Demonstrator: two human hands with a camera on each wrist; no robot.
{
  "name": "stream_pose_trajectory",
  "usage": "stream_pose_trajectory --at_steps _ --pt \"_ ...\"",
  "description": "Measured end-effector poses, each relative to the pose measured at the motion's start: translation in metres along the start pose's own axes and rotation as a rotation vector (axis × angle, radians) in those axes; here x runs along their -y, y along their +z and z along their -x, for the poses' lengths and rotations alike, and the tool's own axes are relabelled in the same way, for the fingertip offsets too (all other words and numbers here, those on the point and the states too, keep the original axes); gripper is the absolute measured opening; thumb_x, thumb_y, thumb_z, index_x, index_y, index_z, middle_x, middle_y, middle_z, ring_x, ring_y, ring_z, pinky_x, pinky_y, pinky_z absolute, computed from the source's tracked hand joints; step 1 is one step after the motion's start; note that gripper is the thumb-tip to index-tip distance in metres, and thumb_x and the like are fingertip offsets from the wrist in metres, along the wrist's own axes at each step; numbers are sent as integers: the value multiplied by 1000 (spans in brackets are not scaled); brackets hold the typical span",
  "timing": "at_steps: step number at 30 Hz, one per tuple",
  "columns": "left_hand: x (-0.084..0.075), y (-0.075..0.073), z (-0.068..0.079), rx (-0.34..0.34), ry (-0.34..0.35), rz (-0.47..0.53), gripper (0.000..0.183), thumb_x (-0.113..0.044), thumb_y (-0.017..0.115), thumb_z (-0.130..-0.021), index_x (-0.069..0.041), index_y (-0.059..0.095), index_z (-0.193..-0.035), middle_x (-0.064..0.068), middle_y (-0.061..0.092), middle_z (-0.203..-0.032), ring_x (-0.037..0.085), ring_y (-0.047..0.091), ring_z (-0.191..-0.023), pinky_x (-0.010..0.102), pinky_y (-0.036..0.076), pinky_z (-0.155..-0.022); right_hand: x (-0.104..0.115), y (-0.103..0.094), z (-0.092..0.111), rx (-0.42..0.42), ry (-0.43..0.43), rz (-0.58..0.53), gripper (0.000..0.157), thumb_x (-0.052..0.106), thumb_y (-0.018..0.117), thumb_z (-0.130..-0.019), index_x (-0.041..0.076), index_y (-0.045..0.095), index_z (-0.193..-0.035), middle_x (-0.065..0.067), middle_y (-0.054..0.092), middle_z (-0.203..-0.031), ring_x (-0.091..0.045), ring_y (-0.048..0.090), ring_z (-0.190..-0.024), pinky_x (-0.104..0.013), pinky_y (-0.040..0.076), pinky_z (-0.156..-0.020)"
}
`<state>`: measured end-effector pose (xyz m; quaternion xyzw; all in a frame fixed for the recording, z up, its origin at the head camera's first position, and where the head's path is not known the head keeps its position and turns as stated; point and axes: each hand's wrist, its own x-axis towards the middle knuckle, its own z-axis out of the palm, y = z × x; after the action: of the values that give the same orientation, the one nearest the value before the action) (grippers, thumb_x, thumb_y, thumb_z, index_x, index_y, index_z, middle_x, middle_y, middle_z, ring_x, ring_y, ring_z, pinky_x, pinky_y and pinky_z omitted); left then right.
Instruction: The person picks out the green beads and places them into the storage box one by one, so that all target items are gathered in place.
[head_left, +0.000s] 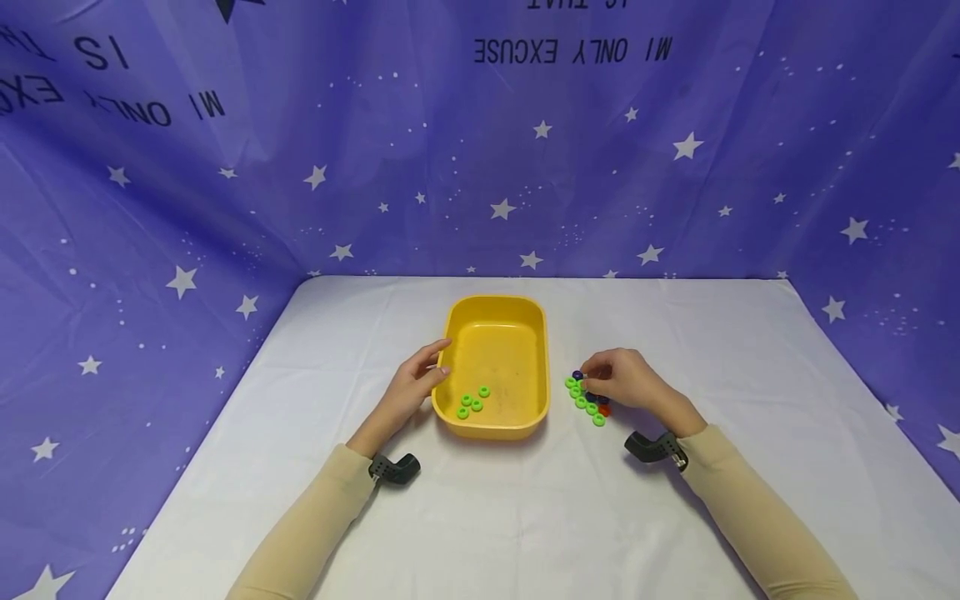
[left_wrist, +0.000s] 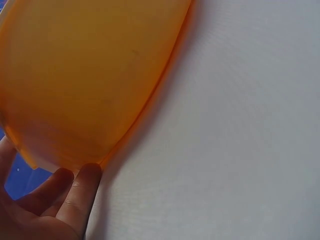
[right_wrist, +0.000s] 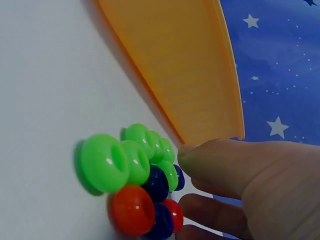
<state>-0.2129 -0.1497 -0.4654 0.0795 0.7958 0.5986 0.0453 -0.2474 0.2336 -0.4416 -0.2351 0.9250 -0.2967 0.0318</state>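
Bright, even head view; dimmer wrist views, glints on beads (right_wrist: pixel 156 182), soft shadow beside tub (left_wrist: pixel 90 75)

The green beads (right_wrist: pixel 99 162), red beads (right_wrist: pixel 130 214) and dark blue beads (right_wrist: pixel 155 183) look like smooth plastic, glossy, with bright highlights. The yellow basin (head_left: pixel 491 432) seems also plastic, smooth, with a soft shine. The white tablecloth (head_left: pixel 525 517) is matt cloth. The star-printed curtain (head_left: pixel 442 225) looks like smooth fabric; the beige sleeves (head_left: pixel 765 521) are matt cloth.

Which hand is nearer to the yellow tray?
Left. The left hand touches the yellow tray; the right hand is apart from it, at the bead pile to its right.
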Motion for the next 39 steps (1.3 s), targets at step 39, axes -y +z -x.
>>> stream_pose_trajectory --at_steps 39 --pt "2 2 0 -8 5 -20 54 -28 55 -105 -27 42 -157 18 48 -155 32 57 -126 31 53 -92 0 11 -3 -1 49 48 21 14 74 -83 3 79 -100 -8 73 -92 -14 58 -77 -26 48 -69"
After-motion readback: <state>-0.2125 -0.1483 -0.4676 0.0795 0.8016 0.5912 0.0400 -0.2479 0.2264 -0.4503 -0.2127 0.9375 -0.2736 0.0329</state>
